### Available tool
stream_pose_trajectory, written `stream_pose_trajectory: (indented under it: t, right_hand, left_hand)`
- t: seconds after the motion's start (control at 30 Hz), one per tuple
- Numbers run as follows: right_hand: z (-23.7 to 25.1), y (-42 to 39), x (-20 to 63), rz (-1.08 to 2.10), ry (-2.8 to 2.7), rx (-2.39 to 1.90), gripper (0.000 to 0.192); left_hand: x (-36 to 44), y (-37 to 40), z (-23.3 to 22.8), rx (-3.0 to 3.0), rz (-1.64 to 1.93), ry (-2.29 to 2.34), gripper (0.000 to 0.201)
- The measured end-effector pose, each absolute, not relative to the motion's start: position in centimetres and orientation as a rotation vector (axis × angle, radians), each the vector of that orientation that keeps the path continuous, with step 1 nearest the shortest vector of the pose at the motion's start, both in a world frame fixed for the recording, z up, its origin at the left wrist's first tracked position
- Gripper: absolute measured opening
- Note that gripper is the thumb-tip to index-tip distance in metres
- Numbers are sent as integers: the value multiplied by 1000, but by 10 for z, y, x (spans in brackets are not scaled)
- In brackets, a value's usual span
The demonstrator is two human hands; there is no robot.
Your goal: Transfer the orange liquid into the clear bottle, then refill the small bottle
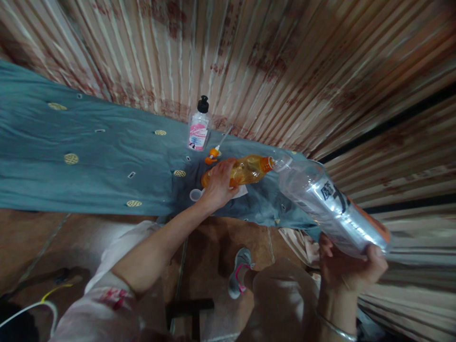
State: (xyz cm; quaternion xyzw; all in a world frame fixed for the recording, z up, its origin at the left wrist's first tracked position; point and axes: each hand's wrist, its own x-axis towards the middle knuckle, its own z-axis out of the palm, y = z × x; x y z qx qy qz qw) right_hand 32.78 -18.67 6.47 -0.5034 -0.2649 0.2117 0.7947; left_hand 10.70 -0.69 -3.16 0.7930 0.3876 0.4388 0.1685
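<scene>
My left hand (220,184) is wrapped round an orange translucent bottle (249,169), which is tilted with its mouth to the right. A large clear plastic bottle (320,199) with a silver and orange label lies across my right hand (351,270), fingers and thumb around its lower end. The two bottle mouths meet, or nearly so; I cannot tell whether liquid passes between them. Behind my left hand an orange pump top (213,155) with a clear dip tube lies on the cloth. A small clear cup or cap (195,194) is beside my left wrist.
A clear bottle with a black pump and pink label (198,128) stands at the back of the teal cloth (107,161). A pleated curtain (228,61) hangs behind and to the right. Below are a tiled floor (204,242) and a shod foot (241,273).
</scene>
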Motion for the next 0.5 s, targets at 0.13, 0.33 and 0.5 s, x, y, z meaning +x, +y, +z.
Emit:
stream_pose_trajectory:
  t: [0.13,0.33,0.5]
  right_hand:
    - [66,-186,327,455,-571,-1088,51]
    - [63,-187,331,474,-609,-1080,48]
    - [60,-188,334,452,-594,-1080,49]
  left_hand:
    - [108,-7,-32,2243,1250,1106,74]
    - [109,-7,-33,2237,1261,1125,72]
    - [110,-6,-35,2239,1268,1117,73]
